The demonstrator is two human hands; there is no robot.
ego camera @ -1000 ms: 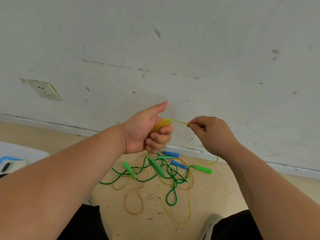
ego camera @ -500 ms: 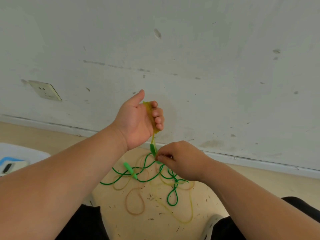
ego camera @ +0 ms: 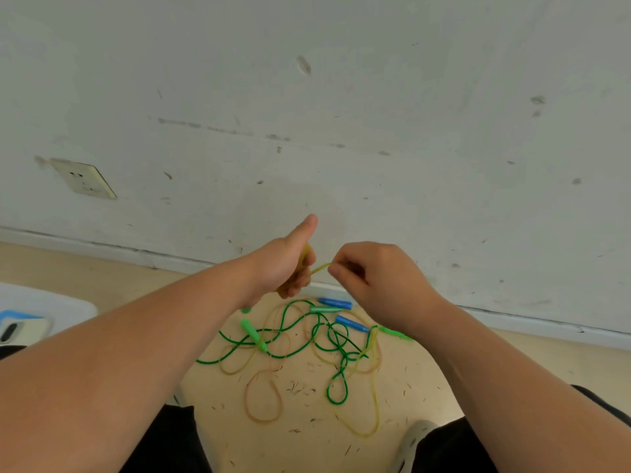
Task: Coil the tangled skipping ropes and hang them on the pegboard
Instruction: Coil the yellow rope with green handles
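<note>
While you held both hands up over the floor [ego camera: 426,387], your left hand [ego camera: 286,268] was closed round a small bundle of yellow rope [ego camera: 320,268], thumb pointing up and fingers curled tight on the turns. Your right hand [ego camera: 379,281] pinched a short stretch of that same rope between thumb and fingertip, just beside the left fist. More yellow rope lay in a loose tangle on the floor below, crossed with a green rope [ego camera: 208,362] and a pale orange rope [ego camera: 264,421]. Blue handles [ego camera: 336,303] and green handles [ego camera: 252,331] lay among them near the wall [ego camera: 341,97]. By the look of it, coiling had only begun: one rope was partly wound, the others were uncoiled, and nothing was hung. No pegboard was in view.
</note>
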